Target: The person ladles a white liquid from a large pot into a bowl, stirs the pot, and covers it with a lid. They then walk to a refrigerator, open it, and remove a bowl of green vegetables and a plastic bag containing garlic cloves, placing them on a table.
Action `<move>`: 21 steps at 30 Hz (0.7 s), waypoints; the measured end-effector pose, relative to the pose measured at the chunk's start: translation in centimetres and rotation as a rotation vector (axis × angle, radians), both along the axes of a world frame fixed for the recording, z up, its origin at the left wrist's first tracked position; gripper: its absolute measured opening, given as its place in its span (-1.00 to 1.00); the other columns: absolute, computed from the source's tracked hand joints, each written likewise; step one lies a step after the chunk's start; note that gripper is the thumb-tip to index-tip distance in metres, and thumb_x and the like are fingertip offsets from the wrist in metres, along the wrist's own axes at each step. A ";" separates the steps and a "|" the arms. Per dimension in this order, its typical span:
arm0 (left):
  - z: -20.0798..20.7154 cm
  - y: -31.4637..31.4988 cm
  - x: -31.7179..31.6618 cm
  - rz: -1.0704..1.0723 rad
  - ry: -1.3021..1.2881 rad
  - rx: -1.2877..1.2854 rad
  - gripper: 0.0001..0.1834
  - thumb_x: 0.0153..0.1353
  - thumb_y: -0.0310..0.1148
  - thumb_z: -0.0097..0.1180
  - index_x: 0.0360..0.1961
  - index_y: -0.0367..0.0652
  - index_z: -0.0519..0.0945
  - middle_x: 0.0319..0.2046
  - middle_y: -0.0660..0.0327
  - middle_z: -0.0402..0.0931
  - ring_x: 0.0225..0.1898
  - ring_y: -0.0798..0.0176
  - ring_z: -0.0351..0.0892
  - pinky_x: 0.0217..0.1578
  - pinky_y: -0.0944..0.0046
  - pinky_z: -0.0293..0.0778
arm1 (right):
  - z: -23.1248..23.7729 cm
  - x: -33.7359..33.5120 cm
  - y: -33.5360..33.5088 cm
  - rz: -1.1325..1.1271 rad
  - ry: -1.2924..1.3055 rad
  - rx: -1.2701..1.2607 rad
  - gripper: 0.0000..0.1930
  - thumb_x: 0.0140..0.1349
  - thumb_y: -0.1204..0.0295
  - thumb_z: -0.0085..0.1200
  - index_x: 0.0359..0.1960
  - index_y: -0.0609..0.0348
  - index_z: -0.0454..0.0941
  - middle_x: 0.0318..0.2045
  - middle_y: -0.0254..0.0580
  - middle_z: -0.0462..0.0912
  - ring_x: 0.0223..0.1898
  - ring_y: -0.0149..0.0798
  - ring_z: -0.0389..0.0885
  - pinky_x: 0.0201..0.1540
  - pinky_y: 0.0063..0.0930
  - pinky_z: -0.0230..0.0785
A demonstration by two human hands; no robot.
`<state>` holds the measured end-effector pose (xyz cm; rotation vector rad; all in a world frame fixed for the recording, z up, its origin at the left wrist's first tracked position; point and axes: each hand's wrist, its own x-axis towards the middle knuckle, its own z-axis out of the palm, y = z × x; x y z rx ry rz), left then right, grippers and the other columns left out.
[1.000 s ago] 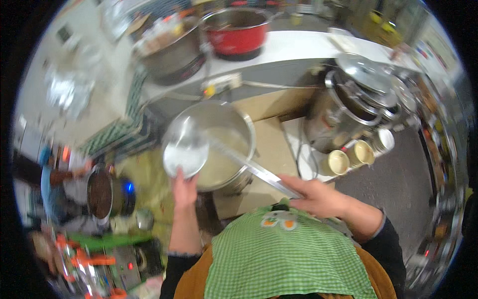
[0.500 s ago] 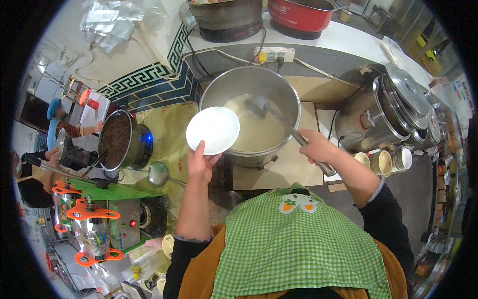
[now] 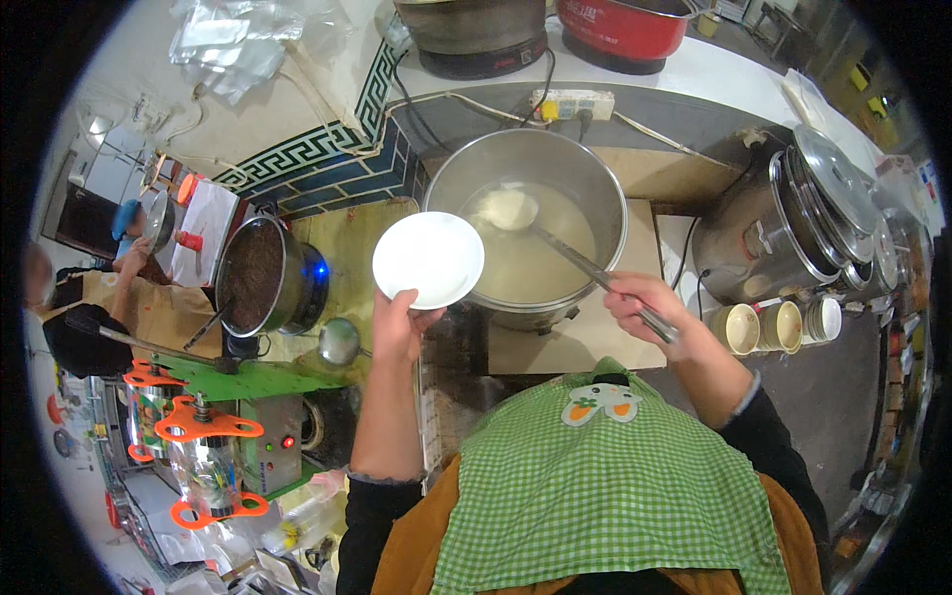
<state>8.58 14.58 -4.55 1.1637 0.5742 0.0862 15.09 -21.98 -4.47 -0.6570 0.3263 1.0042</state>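
White and smooth, a bowl (image 3: pixel 428 260) sits in the person's left hand (image 3: pixel 399 327), which holds it by the near edge, thumb on the rim and the other fingers mostly hidden beneath. The right hand (image 3: pixel 645 302) is closed around the long metal handle of a ladle (image 3: pixel 580 260), gripping it near its upper end. The landmark is the large steel pot (image 3: pixel 526 151) in front of both hands: the bowl overlaps its near left rim in this view, and the ladle slants across its right rim, with the scoop inside, pale within; how full it is cannot be told. Cloudy, cream-coloured liquid (image 3: pixel 560 256) covers the bottom of the pot. Under and to the right of the pot lies a tan board (image 3: pixel 625 342). Farther right of it stand two cream tubs (image 3: pixel 735 329), a white stack (image 3: pixel 823 319) and a tall steel vessel (image 3: pixel 739 243) topped with lids (image 3: pixel 831 178). Beyond the pot are a power strip (image 3: pixel 573 104), a red pan (image 3: pixel 620 35) and a grey one. Left of the pot, a second round ladle (image 3: pixel 339 340) lies on the counter, near a vessel of dark brown contents (image 3: pixel 253 268); farther left shows a co-worker's hand (image 3: pixel 131 260).
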 end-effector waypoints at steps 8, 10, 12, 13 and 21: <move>1.2 -2.7 6.4 -0.145 0.050 0.457 -0.29 0.01 -0.58 -0.13 0.28 -0.26 0.05 0.07 -0.14 0.33 -0.15 -0.03 0.61 -0.48 0.23 0.69 | 6.7 -5.7 -5.3 -0.103 -0.231 -0.109 -0.35 0.21 0.54 -0.02 0.35 0.26 0.07 -0.55 -0.29 0.40 -0.77 -0.58 0.23 -0.79 -0.67 0.10; 1.0 -4.0 7.9 -0.168 0.047 0.669 -0.29 0.00 -0.59 -0.10 0.26 -0.28 0.10 0.08 -0.14 0.34 -0.16 -0.06 0.61 -0.43 0.15 0.67 | 7.6 -6.7 -6.2 -0.118 -0.258 -0.159 -0.35 0.20 0.54 -0.01 0.34 0.29 0.08 -0.56 -0.29 0.41 -0.77 -0.57 0.25 -0.79 -0.67 0.13; 0.9 -5.1 9.5 -0.190 -0.013 1.067 -0.30 0.00 -0.59 -0.07 0.26 -0.26 0.14 0.08 -0.14 0.35 -0.16 -0.10 0.60 -0.36 0.07 0.63 | 8.1 -7.5 -6.9 -0.146 -0.262 -0.176 -0.34 0.18 0.55 0.01 0.34 0.30 0.07 -0.57 -0.29 0.41 -0.77 -0.56 0.27 -0.78 -0.67 0.16; 0.9 -5.6 10.3 -0.199 -0.082 1.356 -0.30 0.00 -0.59 -0.05 0.27 -0.23 0.16 0.07 -0.13 0.35 -0.16 -0.12 0.59 -0.31 0.04 0.60 | 8.2 -7.9 -7.3 -0.163 -0.256 -0.169 -0.33 0.17 0.56 0.02 0.34 0.31 0.07 -0.57 -0.29 0.41 -0.77 -0.55 0.28 -0.78 -0.67 0.17; -0.7 -9.1 12.7 -0.276 0.053 1.683 -0.32 0.14 -0.53 -0.07 0.33 0.00 0.14 0.02 -0.13 0.37 -0.17 -0.19 0.57 -0.23 -0.05 0.56 | 8.8 -9.8 -9.3 -0.224 -0.215 -0.130 -0.29 0.16 0.56 0.06 0.35 0.27 0.05 -0.57 -0.26 0.43 -0.77 -0.55 0.31 -0.76 -0.67 0.21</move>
